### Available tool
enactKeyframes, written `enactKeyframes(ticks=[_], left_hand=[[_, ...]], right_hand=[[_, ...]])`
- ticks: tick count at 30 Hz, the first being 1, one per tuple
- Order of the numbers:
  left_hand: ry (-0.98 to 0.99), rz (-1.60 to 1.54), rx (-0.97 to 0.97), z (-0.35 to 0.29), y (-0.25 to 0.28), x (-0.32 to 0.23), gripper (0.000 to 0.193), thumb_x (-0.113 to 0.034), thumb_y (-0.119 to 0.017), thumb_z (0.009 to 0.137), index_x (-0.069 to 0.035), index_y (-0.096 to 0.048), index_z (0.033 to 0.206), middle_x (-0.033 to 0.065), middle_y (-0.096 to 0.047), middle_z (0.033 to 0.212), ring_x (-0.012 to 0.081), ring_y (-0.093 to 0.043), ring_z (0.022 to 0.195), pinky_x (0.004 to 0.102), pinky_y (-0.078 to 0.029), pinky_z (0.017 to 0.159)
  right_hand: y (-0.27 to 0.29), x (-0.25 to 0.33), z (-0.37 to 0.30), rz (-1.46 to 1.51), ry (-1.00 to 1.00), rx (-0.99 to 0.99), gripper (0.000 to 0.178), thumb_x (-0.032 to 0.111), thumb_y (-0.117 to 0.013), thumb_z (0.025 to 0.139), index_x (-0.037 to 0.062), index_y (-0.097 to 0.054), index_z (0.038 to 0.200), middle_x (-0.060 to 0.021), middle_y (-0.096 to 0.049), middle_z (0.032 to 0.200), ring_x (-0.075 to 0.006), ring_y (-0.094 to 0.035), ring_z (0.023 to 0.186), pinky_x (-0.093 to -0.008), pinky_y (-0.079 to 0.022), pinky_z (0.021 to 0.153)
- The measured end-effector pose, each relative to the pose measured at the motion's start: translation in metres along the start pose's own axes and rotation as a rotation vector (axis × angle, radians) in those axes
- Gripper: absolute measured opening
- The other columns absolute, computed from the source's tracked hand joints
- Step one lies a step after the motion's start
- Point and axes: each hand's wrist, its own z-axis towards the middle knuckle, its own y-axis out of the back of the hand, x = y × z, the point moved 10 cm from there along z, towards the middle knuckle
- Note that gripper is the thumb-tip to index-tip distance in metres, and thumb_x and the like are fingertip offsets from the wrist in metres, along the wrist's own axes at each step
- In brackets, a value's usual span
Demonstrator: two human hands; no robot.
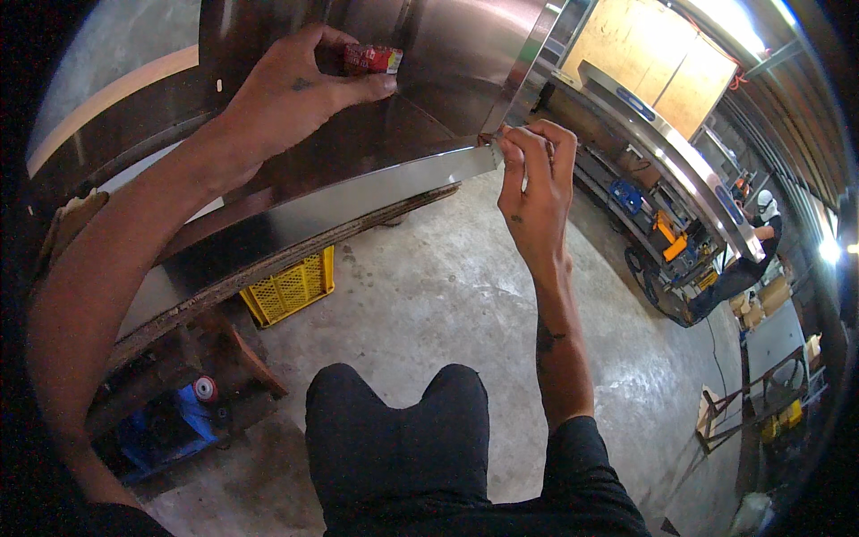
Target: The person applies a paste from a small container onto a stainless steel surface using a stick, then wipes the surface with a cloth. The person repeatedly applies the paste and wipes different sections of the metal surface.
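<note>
- Your view is bright on the far side of your right hand (535, 188), where daylight pours in from the roof strip (729, 22) and burns out to white.
- Just beside your left hand (291, 89), the steel sheet (447, 54) gives soft brown reflections, and its bent edge (358, 192) catches a pale glare.
- Below both hands, the concrete floor (447, 295) shines with a faint sheen.
- Under the sheet, left of your left forearm, shadow runs deep.
- Straight edges bow strongly; the corners go black, and far objects past your right hand look small and soft.
</note>
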Motion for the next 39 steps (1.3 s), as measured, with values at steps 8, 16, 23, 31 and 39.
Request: enactKeyframes(ticks=[8,16,23,31,39], left_hand=[[-0.024,0.044,-0.028,-0.0006,0.0027,-0.0039,0.066,-0.049,-0.091,0.085,-0.004,-0.069,0.128,0.0150,-0.073,0.124,0.0239,-0.069,0.120,0.0388,-0.050,0.107],[-0.020,0.018,-0.019,-0.0016,0.0013,-0.0012,0.070,-0.048,-0.091,0.085,0.000,-0.067,0.130,0.0179,-0.071,0.123,0.0249,-0.068,0.119,0.0389,-0.050,0.107],[-0.030,0.112,-0.049,-0.0017,0.0046,-0.0040,0.066,-0.050,-0.091,0.085,-0.006,-0.069,0.129,0.0137,-0.074,0.125,0.0240,-0.069,0.121,0.0383,-0.050,0.109],[-0.048,0.029,-0.013,0.0017,-0.0002,-0.0015,0.063,-0.047,-0.091,0.086,-0.006,-0.070,0.128,0.0112,-0.075,0.124,0.0218,-0.069,0.119,0.0365,-0.050,0.109],[-0.046,0.027,-0.044,-0.0007,0.0032,-0.0062,0.071,-0.048,-0.093,0.082,0.001,-0.068,0.127,0.0170,-0.073,0.120,0.0260,-0.070,0.114,0.0368,-0.050,0.106]], right_hand=[[0.0011,0.0054,0.0016,0.000,0.080,-0.016,0.013,0.001,-0.068,0.103,0.0013,-0.070,0.116,-0.0161,-0.050,0.122,-0.0273,-0.063,0.095,-0.0387,-0.056,0.080],[-0.0026,0.0037,-0.0009,-0.007,0.076,-0.015,0.018,-0.001,-0.069,0.101,0.0023,-0.071,0.119,-0.0168,-0.050,0.123,-0.0283,-0.062,0.096,-0.0393,-0.057,0.081],[-0.0032,0.0017,-0.0001,-0.006,0.016,-0.013,0.013,0.004,-0.067,0.105,-0.0002,-0.074,0.115,-0.0172,-0.057,0.122,-0.0278,-0.067,0.103,-0.0382,-0.057,0.085],[-0.0019,-0.0012,-0.0009,0.006,0.009,-0.044,0.012,0.001,-0.068,0.104,-0.0008,-0.075,0.113,-0.0176,-0.057,0.122,-0.0274,-0.071,0.099,-0.0380,-0.058,0.084],[0.0011,-0.0011,-0.0007,0.000,-0.003,-0.046,0.013,0.000,-0.069,0.102,0.0005,-0.075,0.114,-0.0172,-0.059,0.120,-0.0289,-0.067,0.106,-0.0400,-0.057,0.088]])
